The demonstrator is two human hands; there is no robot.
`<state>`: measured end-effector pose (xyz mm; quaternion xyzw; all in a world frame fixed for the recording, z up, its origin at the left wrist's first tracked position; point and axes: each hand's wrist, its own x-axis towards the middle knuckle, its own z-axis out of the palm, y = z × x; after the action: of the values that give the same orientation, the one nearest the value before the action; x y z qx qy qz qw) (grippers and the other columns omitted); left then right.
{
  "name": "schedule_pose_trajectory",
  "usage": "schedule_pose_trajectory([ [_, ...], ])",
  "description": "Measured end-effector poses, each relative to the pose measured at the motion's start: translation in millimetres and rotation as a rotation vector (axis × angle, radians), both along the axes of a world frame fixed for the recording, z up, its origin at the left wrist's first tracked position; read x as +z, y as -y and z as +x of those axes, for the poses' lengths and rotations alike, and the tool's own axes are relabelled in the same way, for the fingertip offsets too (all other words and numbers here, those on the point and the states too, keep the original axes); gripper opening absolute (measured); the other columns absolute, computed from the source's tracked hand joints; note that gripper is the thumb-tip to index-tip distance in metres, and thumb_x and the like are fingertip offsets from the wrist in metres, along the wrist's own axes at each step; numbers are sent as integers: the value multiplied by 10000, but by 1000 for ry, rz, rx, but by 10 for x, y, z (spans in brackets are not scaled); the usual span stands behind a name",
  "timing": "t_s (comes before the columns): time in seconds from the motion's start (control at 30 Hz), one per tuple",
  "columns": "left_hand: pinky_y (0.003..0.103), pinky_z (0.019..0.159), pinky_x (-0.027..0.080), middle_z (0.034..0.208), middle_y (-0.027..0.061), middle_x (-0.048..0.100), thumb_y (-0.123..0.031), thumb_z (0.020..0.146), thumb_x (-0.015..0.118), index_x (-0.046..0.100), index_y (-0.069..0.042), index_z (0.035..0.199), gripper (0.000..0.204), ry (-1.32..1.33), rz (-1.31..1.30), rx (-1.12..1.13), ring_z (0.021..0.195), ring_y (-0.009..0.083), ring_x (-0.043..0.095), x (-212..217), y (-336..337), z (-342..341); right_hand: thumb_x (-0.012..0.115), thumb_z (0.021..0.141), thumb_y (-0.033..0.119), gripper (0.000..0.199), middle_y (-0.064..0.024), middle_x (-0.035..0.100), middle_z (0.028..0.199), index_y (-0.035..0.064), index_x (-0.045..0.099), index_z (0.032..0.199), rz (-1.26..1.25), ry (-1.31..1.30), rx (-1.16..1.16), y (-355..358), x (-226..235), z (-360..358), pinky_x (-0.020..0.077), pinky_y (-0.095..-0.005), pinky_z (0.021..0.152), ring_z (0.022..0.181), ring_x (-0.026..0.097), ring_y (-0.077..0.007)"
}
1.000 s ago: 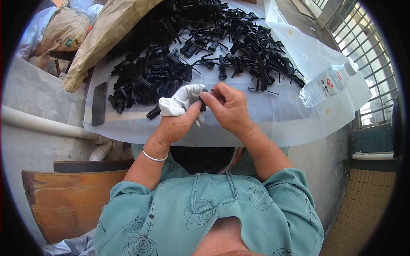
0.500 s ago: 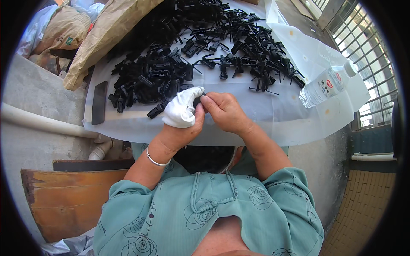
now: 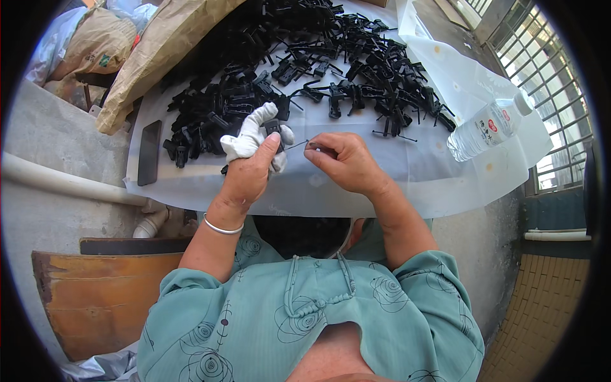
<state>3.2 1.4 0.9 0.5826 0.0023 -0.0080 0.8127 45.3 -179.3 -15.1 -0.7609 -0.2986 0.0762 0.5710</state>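
Note:
My left hand (image 3: 249, 170), its fingers covered by a white glove and its thumb bare, grips a small black plastic part (image 3: 273, 129). The thumb presses the part against the gloved fingers. A thin dark stem (image 3: 297, 145) sticks out from it toward my right hand (image 3: 349, 164). That bare hand is closed in a pinch just right of the stem's tip. A little of something dark shows between its fingers, too small to name. Beyond both hands, a large heap of similar black plastic parts (image 3: 235, 95) spreads over the table.
A pale plastic sheet (image 3: 420, 184) covers the table. At left lies a dark phone (image 3: 149, 153), near brown paper (image 3: 149, 57). A clear water bottle (image 3: 484, 129) lies tilted at right. Below the table edge, between my legs, is a round container (image 3: 302, 235) with dark contents.
My hands have drawn apart from close contact. The left moved left and turned, bringing the black plastic part into view; the right shifted slightly right.

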Motion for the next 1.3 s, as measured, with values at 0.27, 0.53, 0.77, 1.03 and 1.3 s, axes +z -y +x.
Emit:
schedule_pose_trajectory([
  [0.27, 185, 530, 377, 878, 27, 534, -70, 906, 398, 367, -39, 1274, 370, -17, 42, -53, 594, 51, 447, 0, 52, -49, 648, 780, 91, 98, -12, 499, 613, 6, 625, 824, -50, 95, -20, 30, 43, 28, 366, -218, 499, 543, 427, -65],
  [0.53, 220, 708, 402, 906, 40, 520, -88, 856, 425, 400, -5, 1224, 378, 209, 645, -98, 763, 78, 460, 56, 141, -149, 652, 790, 95, 110, -43, 517, 626, 0, 606, 822, 101, -88, 55, -27, 88, -39, 383, -228, 520, 550, 452, -96],
  [0.77, 270, 748, 425, 897, 64, 522, -41, 829, 427, 456, -2, 1081, 257, 143, 545, -62, 819, 145, 497, 28, 174, -115, 531, 874, 152, 191, -85, 504, 620, -10, 541, 774, 56, 64, 68, -71, 103, -34, 395, -288, 521, 536, 446, -179],
  [1.03, 313, 709, 451, 870, 146, 538, -22, 793, 457, 477, 6, 1035, 245, 355, 830, 80, 764, 270, 539, 19, 200, -142, 503, 876, 124, 203, -122, 497, 604, -10, 520, 725, 18, 77, 24, -245, 43, -80, 391, -315, 515, 527, 424, -220],
  [1.3, 343, 809, 469, 1179, 228, 479, -60, 793, 569, 433, -72, 1278, 503, 580, 1546, 348, 1036, 322, 516, 297, -373, 28, 538, 853, 153, 157, -135, 581, 679, 6, 556, 803, -106, 275, -282, -285, 144, 143, 444, -335, 570, 582, 549, -273],
])
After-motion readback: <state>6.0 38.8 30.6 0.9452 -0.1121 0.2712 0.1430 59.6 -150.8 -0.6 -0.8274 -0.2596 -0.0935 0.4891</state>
